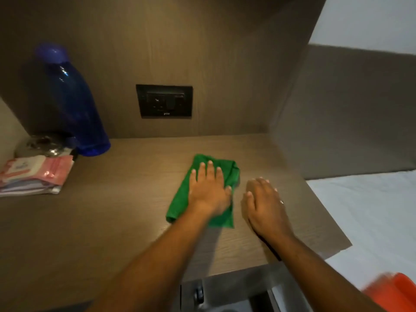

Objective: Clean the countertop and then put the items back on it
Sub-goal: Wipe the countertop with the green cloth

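Note:
A green cloth [230,171] lies on the brown wooden countertop [126,210], right of centre. My left hand [208,190] lies flat on top of it, fingers spread and palm pressing down. Just to the right of the cloth, my right hand [264,203] rests flat on the bare wood with a ring on one finger and nothing in it. At the back left stands a tall blue bottle [74,104]. Beside the bottle sits a shiny metal container [45,144], and in front of that a pink and white wipes packet [38,171] on a stack of flat things.
A black wall socket [164,101] is set in the back panel. A side panel closes the counter at the right, with a white bed surface [371,217] beyond it. An orange object [394,291] shows at the bottom right. A drawer front with a knob [199,293] sits below the counter's edge.

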